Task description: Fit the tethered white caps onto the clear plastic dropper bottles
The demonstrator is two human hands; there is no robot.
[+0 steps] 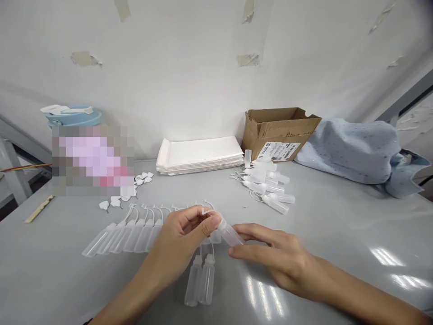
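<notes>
My left hand pinches the cap end of a small clear plastic dropper bottle at the table's near middle. My right hand holds the bottle's body between its fingertips. A row of several matching bottles with tethered caps lies flat just left of my left hand. Two more bottles lie below my hands near the front edge. A loose pile of bottles sits farther back, right of centre. Small white tags are scattered at the left.
A stack of white padded envelopes lies against the wall. An open cardboard box stands to its right, beside a light blue cloth bundle. A blue container sits at the back left. The grey table reflects light at right.
</notes>
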